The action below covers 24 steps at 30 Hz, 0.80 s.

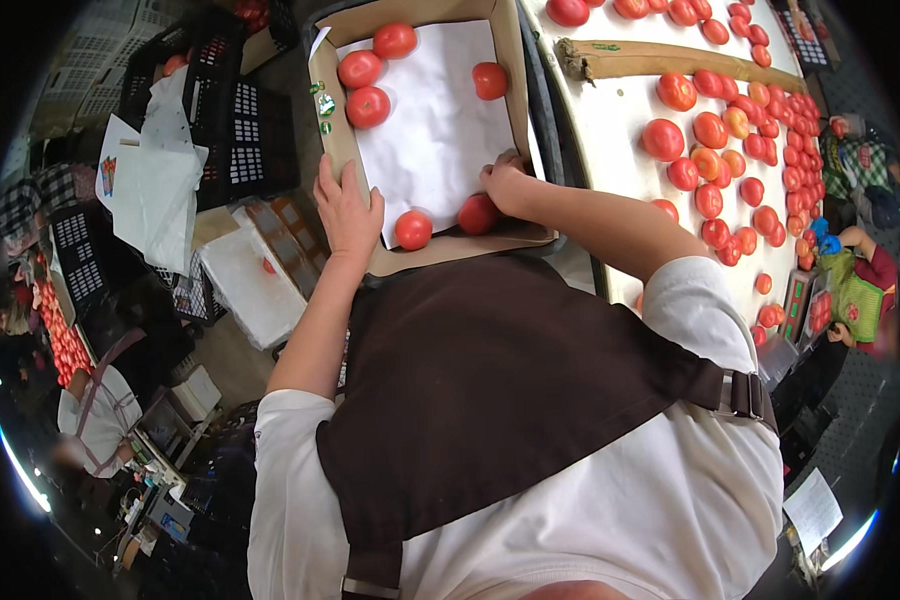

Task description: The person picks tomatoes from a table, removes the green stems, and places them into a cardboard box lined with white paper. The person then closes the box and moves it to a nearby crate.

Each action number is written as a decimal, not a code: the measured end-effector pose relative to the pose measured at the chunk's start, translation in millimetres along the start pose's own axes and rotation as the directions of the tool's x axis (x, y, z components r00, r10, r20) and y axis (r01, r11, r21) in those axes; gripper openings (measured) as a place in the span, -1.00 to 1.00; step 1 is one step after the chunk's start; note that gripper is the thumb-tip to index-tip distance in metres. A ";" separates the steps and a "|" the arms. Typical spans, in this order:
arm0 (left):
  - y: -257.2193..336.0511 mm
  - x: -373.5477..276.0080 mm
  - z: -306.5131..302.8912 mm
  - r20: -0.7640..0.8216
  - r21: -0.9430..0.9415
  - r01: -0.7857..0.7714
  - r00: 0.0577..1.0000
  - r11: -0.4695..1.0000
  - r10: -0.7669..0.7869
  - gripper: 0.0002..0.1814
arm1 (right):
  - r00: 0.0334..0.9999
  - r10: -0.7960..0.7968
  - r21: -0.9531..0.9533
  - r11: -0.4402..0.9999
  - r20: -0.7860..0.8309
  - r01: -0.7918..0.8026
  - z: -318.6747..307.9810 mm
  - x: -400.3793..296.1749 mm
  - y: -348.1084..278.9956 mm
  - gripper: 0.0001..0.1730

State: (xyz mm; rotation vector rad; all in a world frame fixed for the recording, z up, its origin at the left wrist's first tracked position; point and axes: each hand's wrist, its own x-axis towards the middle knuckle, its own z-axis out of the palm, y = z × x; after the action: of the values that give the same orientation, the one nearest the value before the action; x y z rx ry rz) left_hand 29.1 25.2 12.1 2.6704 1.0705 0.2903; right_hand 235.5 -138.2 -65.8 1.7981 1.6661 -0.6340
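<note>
A shallow cardboard box [442, 260] lined with white paper [435, 150] lies before me. My left hand [345, 210] rests against its left wall, fingers apart, holding no tomato. Inside the box's near right corner, my right hand [508, 184] is bent down by the right wall; its fingertips are largely hidden. Just beside that hand lies a red tomato [478, 214], and another tomato [413, 229] sits at the near left corner. Three tomatoes [368, 108] cluster at the far left. One more tomato [489, 81] stands against the right wall.
At right, a white sorting table [607, 135] carries many loose tomatoes [663, 140] and a wooden divider board [667, 61]. A digital scale [799, 307] and a person [859, 289] are beyond. Black plastic crates [247, 135] and a white foam box [251, 281] crowd the left.
</note>
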 end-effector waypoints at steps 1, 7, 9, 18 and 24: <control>-0.3 -0.7 0.4 -0.004 0.002 0.003 1.000 1.000 -0.003 -0.38 | 0.996 0.089 -0.099 0.991 -0.030 -0.092 5.0 0.0 -8.0 -0.34; -3.8 -0.7 1.7 -0.025 -0.060 0.011 1.000 0.998 -0.013 -0.41 | 0.996 0.028 0.492 0.870 -0.087 0.019 -36.8 -12.8 22.8 -0.21; 1.1 -0.6 -1.8 -0.063 -0.001 -0.010 0.998 1.000 0.010 -0.42 | 0.947 0.060 0.778 0.588 -0.317 0.223 -72.9 -52.5 33.2 -0.17; 97.8 5.3 -61.0 0.633 -0.736 0.667 0.739 -0.117 0.229 -0.44 | 0.631 0.317 0.706 0.296 -0.708 0.644 -116.0 -136.8 17.7 -0.14; 121.9 10.5 -74.1 0.665 -0.747 0.657 0.731 0.106 0.154 -0.32 | 0.610 0.359 0.695 0.516 -0.706 0.501 -114.2 -139.3 10.3 -0.17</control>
State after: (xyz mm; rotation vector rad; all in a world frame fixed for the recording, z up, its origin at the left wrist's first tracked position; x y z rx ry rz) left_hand 95.3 -41.2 120.1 1.0694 0.6739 -0.0207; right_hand 226.0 -156.4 113.5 3.1418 2.2278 -0.8751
